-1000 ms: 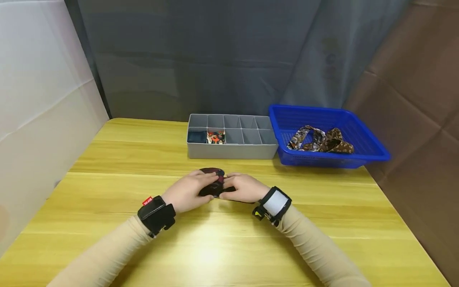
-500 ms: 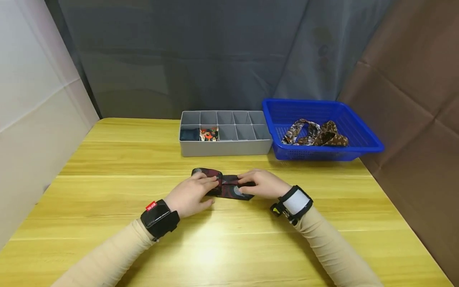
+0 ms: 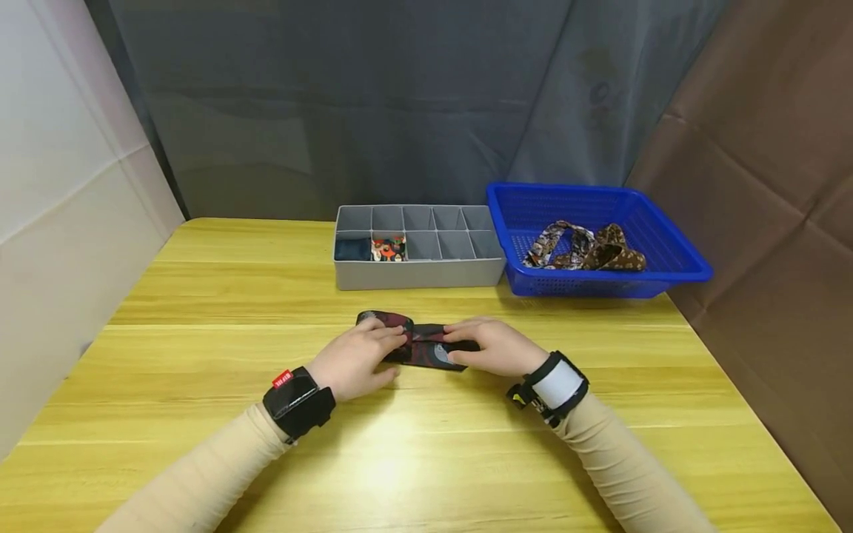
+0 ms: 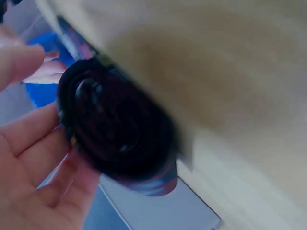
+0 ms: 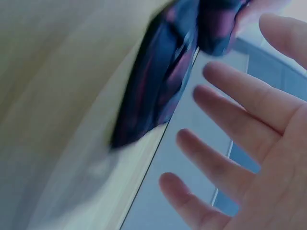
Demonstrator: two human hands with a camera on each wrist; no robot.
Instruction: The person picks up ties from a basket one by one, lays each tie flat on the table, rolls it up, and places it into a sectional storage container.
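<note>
We sat at a yellow wooden table point(image 3: 200, 355) with long pale stripes in the wood. A dark gray curtain point(image 3: 373, 111) hung behind it. A white wall point(image 3: 60, 185) stood on the left and brown paper point(image 3: 766, 170) covered the right side.

At the back of the table there was a gray tray point(image 3: 418, 275) with many little boxes in it. Two boxes on its front left side held something rolled up, one dark and one with bright orange spots. Just beside the tray sat a blue basket point(image 3: 673, 274), and some brown patterned ties point(image 3: 586, 252) lay in a heap inside it.

In the middle of the table, in front of the tray, lay our tie point(image 3: 426, 348). It was dark, almost black, with red and gray shapes on it. Its left end was rolled into a round, thick coil, and a short flat piece stuck out to the right.

Our left hand point(image 3: 353, 360) held the rolled end, with the fingers bent around it. Our right hand point(image 3: 489, 348) lay on the flat piece with its fingers stretched out straight and spread, pressing it down. Both wrist views were blurry.
</note>
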